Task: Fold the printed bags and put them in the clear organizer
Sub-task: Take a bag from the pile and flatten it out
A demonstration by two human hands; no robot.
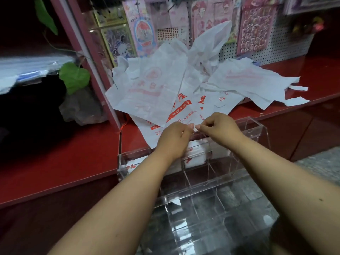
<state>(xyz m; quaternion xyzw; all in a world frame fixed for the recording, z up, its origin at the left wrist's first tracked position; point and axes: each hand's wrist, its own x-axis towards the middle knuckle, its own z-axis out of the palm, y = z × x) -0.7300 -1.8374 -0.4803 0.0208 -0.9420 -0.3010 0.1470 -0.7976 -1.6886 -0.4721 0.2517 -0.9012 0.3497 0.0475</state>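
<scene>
A heap of white bags with red print (154, 85) lies on the red counter, spreading from centre to right. One printed bag (184, 112) lies flat at the front of the heap. My left hand (174, 139) and my right hand (219, 128) meet over its near edge, fingertips pinching it. The clear organizer (248, 133) stands just below my hands, with several compartments. Folded white bags (195, 155) sit in its back compartments, one under my left wrist.
The red counter (64, 159) runs left and right, with a step down at its front edge. A pegboard with pink sticker packs (255, 26) stands behind the heap. Green leaves (73, 76) and a pink frame post (88, 57) are at the left.
</scene>
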